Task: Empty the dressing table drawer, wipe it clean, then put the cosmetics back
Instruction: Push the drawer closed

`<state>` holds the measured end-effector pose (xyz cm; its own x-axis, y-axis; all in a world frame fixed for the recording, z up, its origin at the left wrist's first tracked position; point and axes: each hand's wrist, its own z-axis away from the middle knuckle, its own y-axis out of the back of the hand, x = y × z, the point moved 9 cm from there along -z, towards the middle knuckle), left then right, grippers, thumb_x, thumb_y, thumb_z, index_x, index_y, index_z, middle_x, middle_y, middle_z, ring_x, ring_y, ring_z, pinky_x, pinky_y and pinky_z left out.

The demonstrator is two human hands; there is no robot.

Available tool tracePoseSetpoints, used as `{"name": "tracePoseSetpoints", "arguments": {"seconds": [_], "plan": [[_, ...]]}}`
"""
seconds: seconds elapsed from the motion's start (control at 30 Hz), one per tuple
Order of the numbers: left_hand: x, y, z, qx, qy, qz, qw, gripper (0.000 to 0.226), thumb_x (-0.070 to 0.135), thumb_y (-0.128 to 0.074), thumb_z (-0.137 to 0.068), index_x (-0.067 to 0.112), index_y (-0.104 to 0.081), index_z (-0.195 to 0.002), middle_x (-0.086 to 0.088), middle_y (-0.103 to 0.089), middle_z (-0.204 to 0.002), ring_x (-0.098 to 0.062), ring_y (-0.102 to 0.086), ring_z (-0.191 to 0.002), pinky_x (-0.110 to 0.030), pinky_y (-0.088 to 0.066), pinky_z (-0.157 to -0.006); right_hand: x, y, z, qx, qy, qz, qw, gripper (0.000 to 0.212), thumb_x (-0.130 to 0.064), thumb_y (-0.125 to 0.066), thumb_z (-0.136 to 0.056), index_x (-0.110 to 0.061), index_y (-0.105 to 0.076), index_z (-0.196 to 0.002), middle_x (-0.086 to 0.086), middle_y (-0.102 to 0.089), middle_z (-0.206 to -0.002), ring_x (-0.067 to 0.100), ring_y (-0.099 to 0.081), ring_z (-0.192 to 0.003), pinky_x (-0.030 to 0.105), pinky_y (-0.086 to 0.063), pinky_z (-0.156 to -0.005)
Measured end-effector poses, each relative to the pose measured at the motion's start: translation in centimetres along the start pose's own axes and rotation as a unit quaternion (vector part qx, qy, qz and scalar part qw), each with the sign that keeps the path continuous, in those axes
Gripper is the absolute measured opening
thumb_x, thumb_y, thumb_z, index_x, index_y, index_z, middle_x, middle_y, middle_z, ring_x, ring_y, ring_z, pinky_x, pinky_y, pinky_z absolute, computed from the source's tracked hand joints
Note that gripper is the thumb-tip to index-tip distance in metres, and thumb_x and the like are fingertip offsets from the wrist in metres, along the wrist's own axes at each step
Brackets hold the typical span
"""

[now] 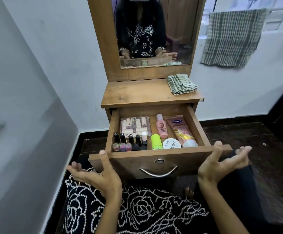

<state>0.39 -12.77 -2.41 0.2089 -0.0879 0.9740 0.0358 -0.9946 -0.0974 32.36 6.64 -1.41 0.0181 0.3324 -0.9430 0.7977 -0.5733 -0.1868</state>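
Note:
The wooden drawer (159,153) of the dressing table stands pulled out. Inside lie a clear box of lipsticks (135,125), a row of nail polish bottles (129,142), a green tube (156,141), a pink bottle (161,126), a white round jar (171,144) and a pink Vaseline tube (182,130). A folded green checked cloth (181,84) rests on the table top at the right. My left hand (97,174) is held palm up in front of the drawer's left corner, holding nothing. My right hand (221,164) is palm up at the drawer's right corner, fingers spread, also holding nothing.
A mirror (154,31) rises behind the table top and reflects a person in dark embroidered clothing. A green checked towel (230,38) hangs at the right by a window. A grey wall is at the left. The floor (272,149) is dark tile.

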Motion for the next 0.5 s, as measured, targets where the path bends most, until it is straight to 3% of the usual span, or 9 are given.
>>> {"name": "tracePoseSetpoints", "arguments": {"seconds": [0.1,0.23,0.27,0.33,0.4,0.5], "plan": [[-1.4,-0.5,0.0,-0.022,0.053,0.085,0.995,0.108,0.051,-0.064,-0.07,0.01,-0.002,-0.149,-0.005,-0.016,-0.15,-0.008,-0.024,-0.132,0.004,-0.04,-0.078,2.3,-0.2,0.4,-0.012,-0.075,-0.004,0.997,0.077,-0.041,-0.05,-0.085,-0.007,-0.02,-0.148,0.015,-0.021,-0.141,0.012,-0.027,-0.13,-0.007,-0.023,-0.093],[-1.5,-1.2,0.2,-0.035,0.05,0.078,0.995,0.104,0.04,-0.07,-0.073,0.01,-0.004,-0.148,-0.006,-0.018,-0.148,-0.009,-0.025,-0.132,0.008,-0.037,-0.077,2.6,-0.3,0.5,-0.01,-0.072,0.018,0.997,0.065,-0.034,-0.055,-0.087,-0.007,-0.031,-0.141,0.017,-0.025,-0.138,0.02,-0.034,-0.129,0.01,-0.038,-0.094],[-1.8,-1.3,0.2,-0.04,0.049,0.071,0.995,0.099,0.033,-0.071,-0.077,0.009,-0.006,-0.148,-0.008,-0.019,-0.147,-0.012,-0.026,-0.133,0.008,-0.036,-0.079,2.7,-0.3,0.4,-0.011,-0.067,0.021,0.997,0.061,-0.03,-0.057,-0.088,-0.006,-0.032,-0.138,0.017,-0.026,-0.137,0.019,-0.036,-0.125,0.007,-0.04,-0.089],[-2.1,-1.5,0.3,-0.043,0.046,0.053,0.997,0.089,0.024,-0.069,-0.082,0.008,-0.009,-0.146,-0.01,-0.02,-0.146,-0.015,-0.028,-0.134,0.001,-0.037,-0.089,2.7,-0.4,0.3,-0.008,-0.064,0.014,0.998,0.055,-0.024,-0.059,-0.089,-0.003,-0.033,-0.133,0.019,-0.028,-0.134,0.015,-0.037,-0.118,-0.002,-0.04,-0.077],[-2.1,-1.6,0.4,-0.043,0.046,0.051,0.997,0.08,0.024,-0.068,-0.083,0.009,-0.017,-0.142,-0.01,-0.021,-0.143,-0.019,-0.032,-0.133,-0.015,-0.041,-0.097,2.7,-0.4,0.3,-0.009,-0.063,0.011,0.998,0.052,-0.021,-0.06,-0.089,0.0,-0.034,-0.129,0.02,-0.029,-0.132,0.013,-0.036,-0.115,-0.005,-0.039,-0.074],[-1.5,-1.6,0.6,-0.043,0.03,0.036,0.998,0.062,0.027,-0.067,-0.084,0.006,-0.03,-0.13,-0.013,-0.025,-0.136,-0.024,-0.04,-0.125,-0.028,-0.05,-0.091,2.6,-0.4,0.2,-0.01,-0.058,0.007,0.998,0.049,-0.021,-0.06,-0.089,0.002,-0.035,-0.125,0.019,-0.031,-0.127,0.014,-0.037,-0.114,-0.005,-0.039,-0.074]]}}
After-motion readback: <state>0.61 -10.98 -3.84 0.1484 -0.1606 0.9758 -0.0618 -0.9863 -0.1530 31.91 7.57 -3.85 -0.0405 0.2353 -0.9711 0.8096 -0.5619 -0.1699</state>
